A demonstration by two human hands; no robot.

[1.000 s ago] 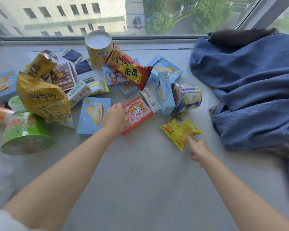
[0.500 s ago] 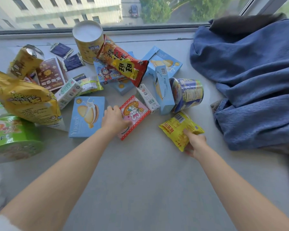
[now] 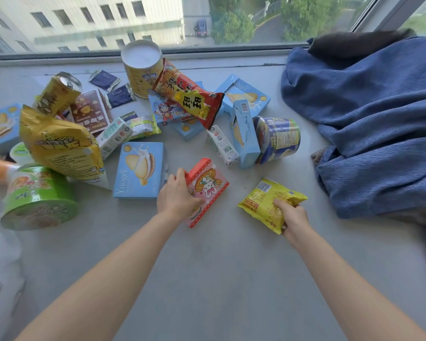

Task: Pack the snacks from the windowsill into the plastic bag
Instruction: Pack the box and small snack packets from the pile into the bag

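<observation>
While the pale grey windowsill (image 3: 219, 279) runs from the window glass to its near edge, a crumpled blue cloth (image 3: 369, 124) covers its right end. A white, translucent plastic bag (image 3: 0, 267) lies at the left edge, near the front and only partly in view.

The snacks are heaped over the left and middle of the sill, towards the glass. A big yellow crinkled popcorn bag (image 3: 62, 146) leans over a round green-lidded noodle bowl (image 3: 38, 198), which is tipped on its side near the left edge. Just right of them a flat light-blue biscuit box (image 3: 139, 169) lies face up. Behind it, a long red and yellow snack bag (image 3: 188, 93) rests against an upright yellow canister with a white lid (image 3: 143, 70). A blue cup (image 3: 277, 140) lies on its side at the right of the heap.

In front of the heap, the left hand (image 3: 176, 195) grips the left side of a small pink and red box with a rabbit drawing (image 3: 209, 190), fingers curled round it. Well apart to the right, the right hand (image 3: 293, 215) pinches the near corner of a small yellow foil packet (image 3: 268, 200), thumb on top.
</observation>
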